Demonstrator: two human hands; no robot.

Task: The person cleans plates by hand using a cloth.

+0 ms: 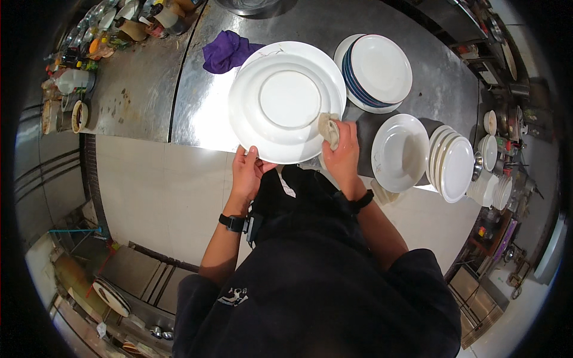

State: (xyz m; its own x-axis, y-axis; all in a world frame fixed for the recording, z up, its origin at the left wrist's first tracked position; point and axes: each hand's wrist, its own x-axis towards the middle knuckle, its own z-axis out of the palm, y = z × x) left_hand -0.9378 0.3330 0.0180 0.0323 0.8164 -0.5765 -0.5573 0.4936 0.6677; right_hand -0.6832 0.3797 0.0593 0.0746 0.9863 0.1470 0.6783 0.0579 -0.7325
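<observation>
A large round white plate (250,101) is in front of me at the near edge of the steel table, a ring showing at its middle and a thin decoration on its far rim. My left hand (248,173) pinches its near-left rim, the thumb on top and the other fingers partly hidden beneath. In my right hand (345,154) is a bunched beige cloth (329,130), pressed against the plate's right side. A crumpled purple cloth (225,51) lies just beyond the plate's far-left rim.
Right of the plate stand a stack of blue-edged white plates (382,68), a white oval dish (400,152) and a stack of white plates (456,170). A metal bowl (248,6) sits at the far edge of view. Bottles and containers (128,28) crowd the far left.
</observation>
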